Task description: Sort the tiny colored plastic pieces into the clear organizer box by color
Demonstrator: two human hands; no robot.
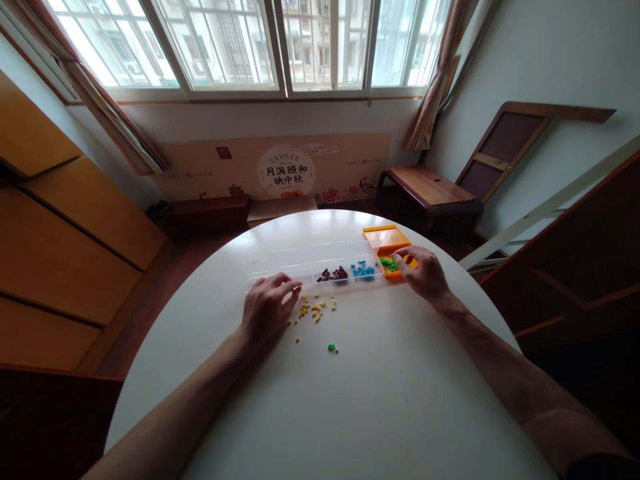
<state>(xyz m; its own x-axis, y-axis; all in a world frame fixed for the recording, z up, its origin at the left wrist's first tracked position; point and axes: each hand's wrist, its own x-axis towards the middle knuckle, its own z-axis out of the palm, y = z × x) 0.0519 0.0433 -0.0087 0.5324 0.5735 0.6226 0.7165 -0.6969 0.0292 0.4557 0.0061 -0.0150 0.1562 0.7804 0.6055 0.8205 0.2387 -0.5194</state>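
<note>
A clear compartment box [300, 257] lies across the far part of the round white table [350, 400]. Brown pieces [334, 274], blue pieces [363, 270] and green pieces [389, 264] fill separate compartments; the green ones lie in the orange end section [387, 241]. My right hand [424, 272] rests at that orange end, fingertips over the green pieces; whether it pinches one I cannot tell. My left hand [267, 305] lies palm down beside loose yellow pieces [314, 309] on the table. A few loose green pieces [332, 348] lie nearer to me.
A wooden low bench [430, 188] stands beyond the table at the right. A folded wooden frame [505, 143] leans on the right wall. Wooden cabinets [60, 233] line the left. A printed board [285, 170] leans below the window.
</note>
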